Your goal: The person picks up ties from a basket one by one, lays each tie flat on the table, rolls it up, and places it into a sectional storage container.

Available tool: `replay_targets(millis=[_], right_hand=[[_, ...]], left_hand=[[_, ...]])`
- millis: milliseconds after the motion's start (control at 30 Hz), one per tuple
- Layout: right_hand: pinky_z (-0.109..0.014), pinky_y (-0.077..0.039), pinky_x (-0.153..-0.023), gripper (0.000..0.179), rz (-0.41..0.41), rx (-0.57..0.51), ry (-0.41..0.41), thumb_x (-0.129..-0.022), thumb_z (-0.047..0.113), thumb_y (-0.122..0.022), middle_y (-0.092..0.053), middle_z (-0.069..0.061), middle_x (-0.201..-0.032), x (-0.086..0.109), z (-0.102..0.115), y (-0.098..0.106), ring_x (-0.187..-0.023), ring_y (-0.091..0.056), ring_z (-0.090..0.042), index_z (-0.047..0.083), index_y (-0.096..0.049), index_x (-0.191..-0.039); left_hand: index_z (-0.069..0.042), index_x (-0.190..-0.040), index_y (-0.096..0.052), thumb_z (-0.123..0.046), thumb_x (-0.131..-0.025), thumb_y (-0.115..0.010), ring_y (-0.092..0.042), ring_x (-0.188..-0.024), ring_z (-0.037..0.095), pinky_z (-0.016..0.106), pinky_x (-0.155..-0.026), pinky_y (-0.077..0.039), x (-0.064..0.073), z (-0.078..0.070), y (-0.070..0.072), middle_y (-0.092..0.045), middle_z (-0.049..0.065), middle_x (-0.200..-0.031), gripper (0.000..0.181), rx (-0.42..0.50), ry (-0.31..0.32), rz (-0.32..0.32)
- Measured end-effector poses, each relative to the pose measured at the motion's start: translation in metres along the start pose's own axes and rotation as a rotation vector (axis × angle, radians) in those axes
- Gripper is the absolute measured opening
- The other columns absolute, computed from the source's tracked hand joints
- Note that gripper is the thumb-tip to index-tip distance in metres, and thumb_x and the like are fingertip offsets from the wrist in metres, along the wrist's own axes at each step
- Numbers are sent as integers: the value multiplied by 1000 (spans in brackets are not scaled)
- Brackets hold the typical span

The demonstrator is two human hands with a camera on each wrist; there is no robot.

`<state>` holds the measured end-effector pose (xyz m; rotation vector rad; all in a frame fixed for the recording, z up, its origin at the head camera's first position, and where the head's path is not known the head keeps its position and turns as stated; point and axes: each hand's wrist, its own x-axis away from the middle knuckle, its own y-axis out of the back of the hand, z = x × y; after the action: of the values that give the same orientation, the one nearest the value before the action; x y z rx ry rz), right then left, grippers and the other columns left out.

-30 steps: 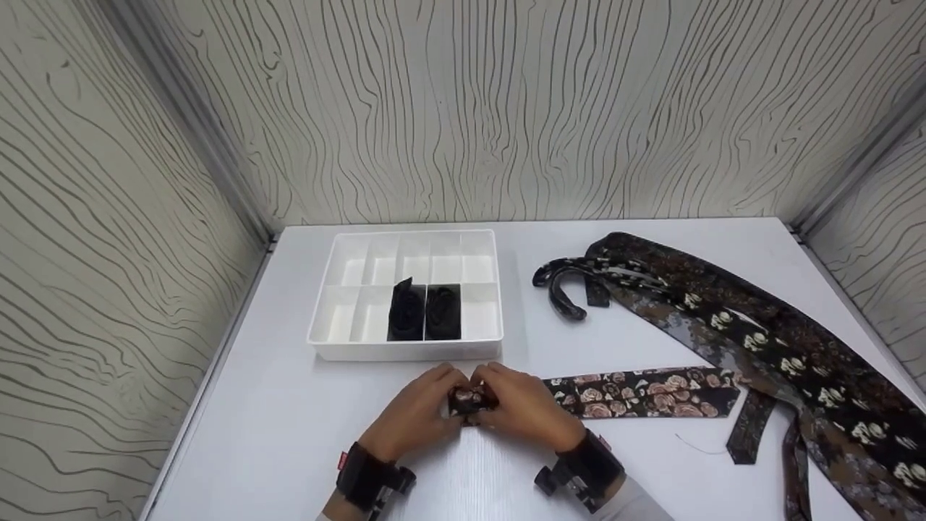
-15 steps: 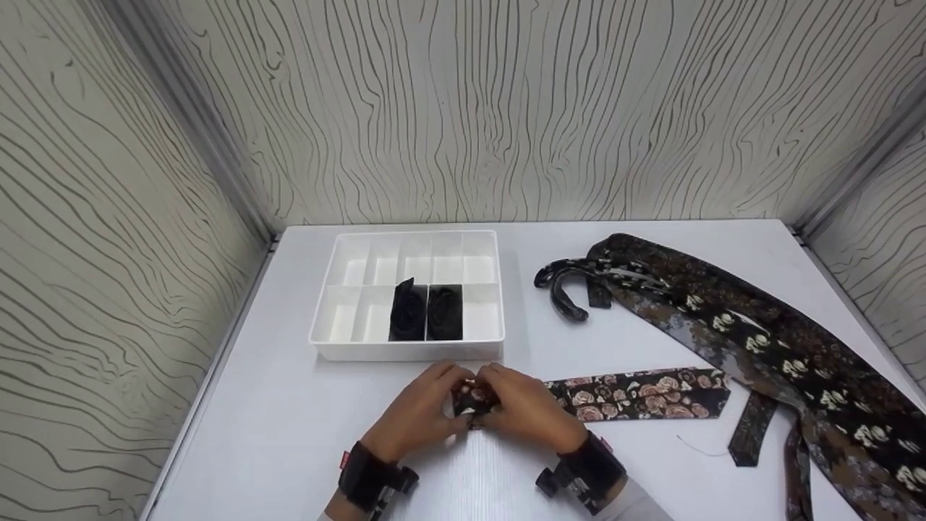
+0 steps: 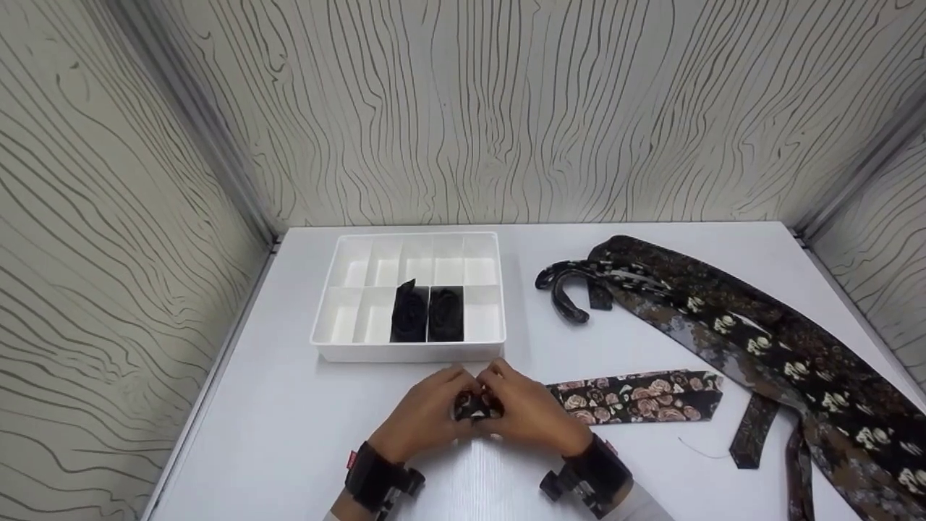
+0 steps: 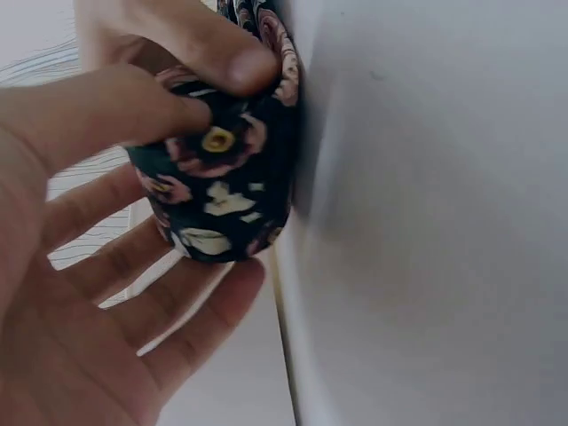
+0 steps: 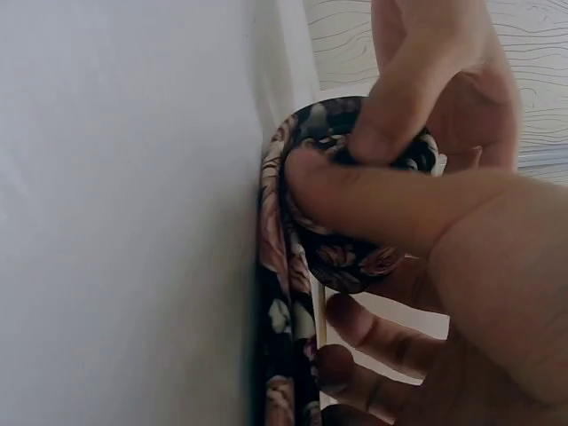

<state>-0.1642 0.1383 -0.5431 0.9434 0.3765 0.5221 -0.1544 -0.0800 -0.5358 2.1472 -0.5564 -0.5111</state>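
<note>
In front of the white tray [image 3: 409, 352], the left hand [image 3: 425, 414], fingers spread, pinches the rolled part of the floral tie [image 3: 636, 399]; the right hand [image 3: 532, 411] pinches it too. The flat length runs sideways, pointing right, past the tray.

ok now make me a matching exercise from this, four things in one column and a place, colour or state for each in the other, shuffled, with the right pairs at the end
1. rose-patterned tie
2. cloth rolls
3. tray
4. heap of ties

A. dark, side by side in the near row
B. spread over the right side of the table
C. partly rolled, held by left hand and right hand
D. white, divided into two rows

Pairs: 1-C, 2-A, 3-D, 4-B
</note>
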Motion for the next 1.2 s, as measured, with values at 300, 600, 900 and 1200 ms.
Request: replay_targets(millis=[300, 600, 900, 1200], right_hand=[[-37, -60, -85, 56, 19, -7, -48, -79, 38, -91, -64, 5, -113, 2, -1, 0, -99, -68, -17, 16, -65, -124], [-40, -61, -84, 57, 16, 13, -29, -79, 36, -91, -65, 3, -112, 4, -3, 0, -99, -70, -20, 16, -64, -125], [-34, -58, -83, 51, 15, -16, -39, -80, 31, -90, -65, 5, -109, 14, -10, 3, -97, -64, -13, 17, -66, -123], [-36, -52, -87, 45, 27, 101, -22, -78, 26, -91, -66, 3, -111, 21, -19, 18, -100, -54, -15, 17, -72, -118]], left_hand=[[-18, -119, -71, -28, -79, -92, -65, -108, 13, 33, -99, -56, -1, -2, -2, -68, -5, -116, 46, -92, -21, 3], [-20, -118, -72, -22, -79, -90, -64, -109, 12, 32, -101, -55, -1, -3, -1, -68, -6, -116, 43, -90, -34, 9], [-22, -107, -76, -19, -76, -90, -62, -104, 11, 30, -97, -55, -3, 2, 0, -67, -8, -109, 34, -95, -36, 19], [-22, -107, -78, -15, -75, -89, -61, -104, 11, 31, -97, -55, -3, 1, 2, -67, -7, -111, 35, -94, -29, 35]])
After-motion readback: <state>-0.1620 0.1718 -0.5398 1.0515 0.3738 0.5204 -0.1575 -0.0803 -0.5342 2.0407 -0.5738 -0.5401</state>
